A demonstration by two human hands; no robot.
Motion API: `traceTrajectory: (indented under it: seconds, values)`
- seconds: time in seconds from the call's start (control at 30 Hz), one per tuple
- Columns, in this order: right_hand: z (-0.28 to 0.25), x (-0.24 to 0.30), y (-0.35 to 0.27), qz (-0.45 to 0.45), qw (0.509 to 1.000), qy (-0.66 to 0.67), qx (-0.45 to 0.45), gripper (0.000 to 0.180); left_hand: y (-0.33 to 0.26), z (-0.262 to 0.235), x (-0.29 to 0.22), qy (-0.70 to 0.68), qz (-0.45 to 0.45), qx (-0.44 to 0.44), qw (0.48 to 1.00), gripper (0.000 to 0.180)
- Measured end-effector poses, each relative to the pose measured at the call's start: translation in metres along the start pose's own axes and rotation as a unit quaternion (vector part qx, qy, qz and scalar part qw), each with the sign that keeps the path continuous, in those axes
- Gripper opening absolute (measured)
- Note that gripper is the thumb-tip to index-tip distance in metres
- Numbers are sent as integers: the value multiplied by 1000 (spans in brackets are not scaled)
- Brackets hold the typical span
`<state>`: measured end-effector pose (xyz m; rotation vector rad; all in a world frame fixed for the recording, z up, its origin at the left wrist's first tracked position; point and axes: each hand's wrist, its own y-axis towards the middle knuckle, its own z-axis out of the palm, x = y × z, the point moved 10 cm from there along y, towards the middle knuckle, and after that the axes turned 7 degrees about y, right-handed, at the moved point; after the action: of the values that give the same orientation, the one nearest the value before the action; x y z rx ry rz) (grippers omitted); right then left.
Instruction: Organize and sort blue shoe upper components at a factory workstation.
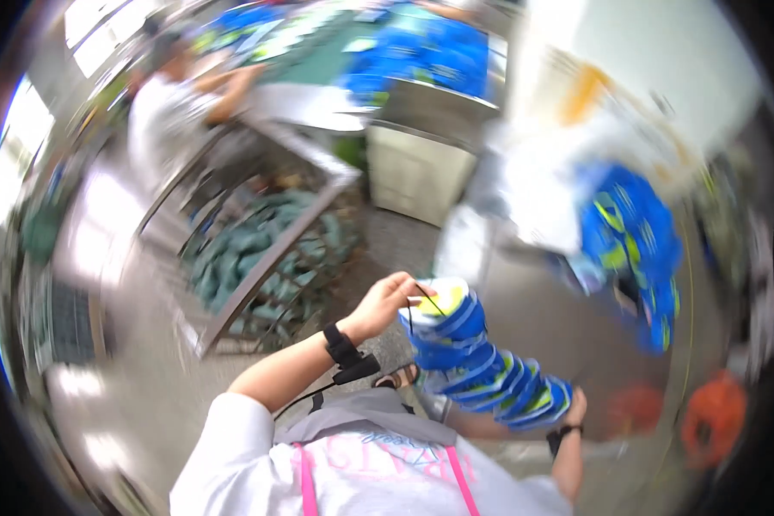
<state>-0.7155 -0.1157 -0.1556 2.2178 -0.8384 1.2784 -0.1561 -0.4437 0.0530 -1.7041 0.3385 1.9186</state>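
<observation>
A long stack of blue, white and lime-green flat pieces [490,370] slants in front of my body, from upper left to lower right. At its upper end my left hand [385,306] is closed, its fingertips pinching a thin black cord [427,298] that lies over the yellow and white top piece. My right hand [579,408] grips the lower right end of the stack; most of its fingers are hidden behind the pieces. Black straps sit on both wrists.
Left of me stands a metal-framed cage [258,301] holding teal bundles. Beyond it a person in white [168,116] works at a table heaped with blue pieces [421,52]. On the right are a white bag [542,189], another blue heap [632,228] and an orange object [715,417].
</observation>
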Motion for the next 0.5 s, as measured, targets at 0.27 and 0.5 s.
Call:
traceTrajectory:
  seconds: [0.27,0.5]
  values:
    - [246,432,-24,-109,940,96,308,20,-315,-140,-69,-2,241,-266,933,29]
    - [459,623,-298,-118,742,257,608,30,-684,-239,-15,-97,347,-561,745,26]
